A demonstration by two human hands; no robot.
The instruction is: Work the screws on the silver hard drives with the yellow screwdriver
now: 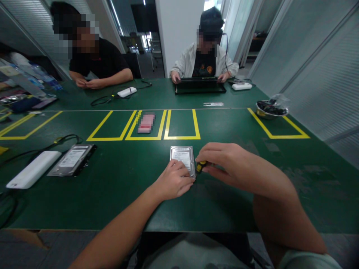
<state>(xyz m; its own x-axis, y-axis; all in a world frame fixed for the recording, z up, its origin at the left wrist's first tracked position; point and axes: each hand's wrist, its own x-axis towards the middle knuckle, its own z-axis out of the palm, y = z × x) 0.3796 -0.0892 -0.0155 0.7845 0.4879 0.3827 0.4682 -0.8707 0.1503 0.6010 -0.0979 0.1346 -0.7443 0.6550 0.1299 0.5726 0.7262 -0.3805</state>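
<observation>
A silver hard drive (182, 151) with a white label lies on the green table in front of me. My left hand (176, 179) is closed over its near part, pressing it against the tabletop and covering some of the label. At the drive's right edge, my right hand (221, 160) grips a short yellow-and-black screwdriver (201, 166) between thumb and fingers. The screwdriver's tip is hard to make out beside the drive's right side. A second hard drive (72, 158) rests on the table to the left, apart from both hands.
A white power bank (33, 170) with a black cable lies at the left. Yellow tape frames (182, 138) mark the table (126, 209); one holds a pink item (146, 123). A filled bowl (271, 110) stands at right. Two people sit opposite, one holding a dark flat panel (200, 85).
</observation>
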